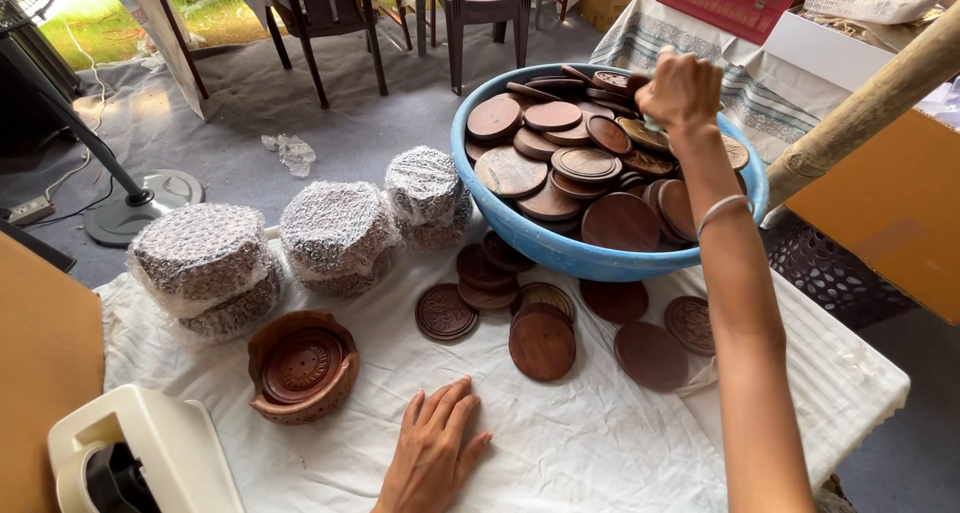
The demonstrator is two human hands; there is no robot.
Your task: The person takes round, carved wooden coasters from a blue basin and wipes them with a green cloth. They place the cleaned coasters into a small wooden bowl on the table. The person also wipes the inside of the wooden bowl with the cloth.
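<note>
The white-clothed table [600, 453] carries a blue basin [560, 248] of round wooden discs [585, 165] at the far right. My right hand [682, 91] reaches in, fist closed on something I cannot make out. My left hand [432, 451] rests flat, fingers spread, near.

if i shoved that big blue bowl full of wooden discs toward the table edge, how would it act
The blue bowl would probably feel heavy and drag, since wooden discs fill it to the rim. It may bunch the white cloth beneath rather than slide. Its rounded underside rests partly on loose discs, so it could rock or tip.
</note>
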